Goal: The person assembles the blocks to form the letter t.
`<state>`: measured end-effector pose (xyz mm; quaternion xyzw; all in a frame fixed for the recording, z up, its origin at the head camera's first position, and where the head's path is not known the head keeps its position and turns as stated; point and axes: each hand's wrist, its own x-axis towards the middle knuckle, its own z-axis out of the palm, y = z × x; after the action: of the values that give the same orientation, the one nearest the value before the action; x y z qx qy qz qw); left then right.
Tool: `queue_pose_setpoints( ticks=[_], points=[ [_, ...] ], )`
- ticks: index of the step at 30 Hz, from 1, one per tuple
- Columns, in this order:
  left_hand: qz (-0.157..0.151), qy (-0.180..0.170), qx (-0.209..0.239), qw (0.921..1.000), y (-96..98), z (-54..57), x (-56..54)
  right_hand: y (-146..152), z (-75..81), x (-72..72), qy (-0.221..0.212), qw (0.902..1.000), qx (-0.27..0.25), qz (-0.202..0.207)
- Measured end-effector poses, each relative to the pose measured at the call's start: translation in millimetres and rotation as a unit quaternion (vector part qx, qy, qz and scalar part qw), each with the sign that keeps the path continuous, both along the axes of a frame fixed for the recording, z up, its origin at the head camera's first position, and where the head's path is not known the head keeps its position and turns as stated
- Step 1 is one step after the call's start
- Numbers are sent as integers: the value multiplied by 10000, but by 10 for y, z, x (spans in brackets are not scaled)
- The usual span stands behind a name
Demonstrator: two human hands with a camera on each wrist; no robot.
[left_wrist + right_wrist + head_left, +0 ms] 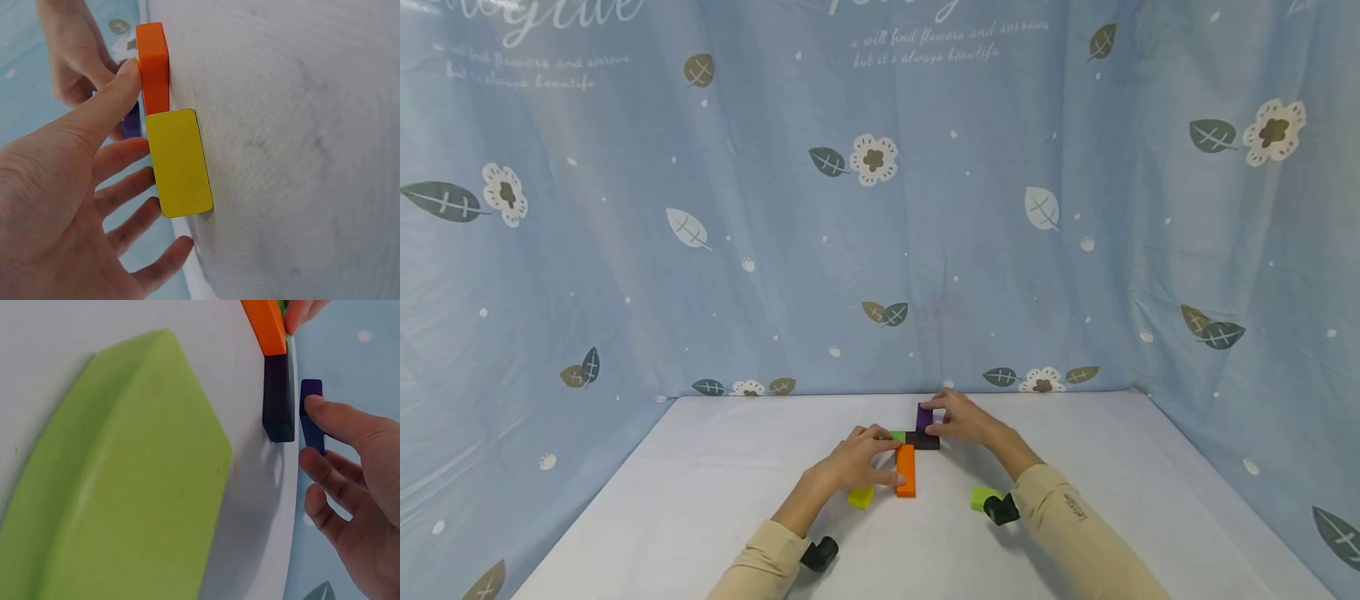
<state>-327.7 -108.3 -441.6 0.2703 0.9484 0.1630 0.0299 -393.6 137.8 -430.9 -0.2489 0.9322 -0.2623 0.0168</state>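
Observation:
My right hand (964, 419) pinches a purple block (312, 419) between thumb and fingers, just beyond a black block (922, 441). In the right wrist view a gap shows between those two blocks. My left hand (855, 461) touches the left side of a long orange block (906, 472) with its thumb, the other fingers loosely extended. The orange block points away from me, its far end by the black block and a green block (897, 435) partly covered by the left fingers. Close to the left palm lies a yellow block (179, 164).
A lime-green block (985, 497) lies on the white table (715, 467), partly behind the right wrist's black camera (1002, 509). Another black camera (820, 554) sits at the left wrist. Blue patterned curtain (760, 317) borders the table at the back and sides.

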Motion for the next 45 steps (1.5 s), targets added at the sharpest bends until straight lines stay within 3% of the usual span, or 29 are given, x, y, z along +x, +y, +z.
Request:
queue_pose_setpoints(
  ticks=[19, 45],
  points=[
    [-16, 16, -13, 10000, 7, 9, 10, -107, -52, -12, 387, 9989, -81, 264],
    [-95, 4, 61, 9999, 6, 32, 16, -233, -94, -42, 580, 9974, -104, 423]
  ],
)
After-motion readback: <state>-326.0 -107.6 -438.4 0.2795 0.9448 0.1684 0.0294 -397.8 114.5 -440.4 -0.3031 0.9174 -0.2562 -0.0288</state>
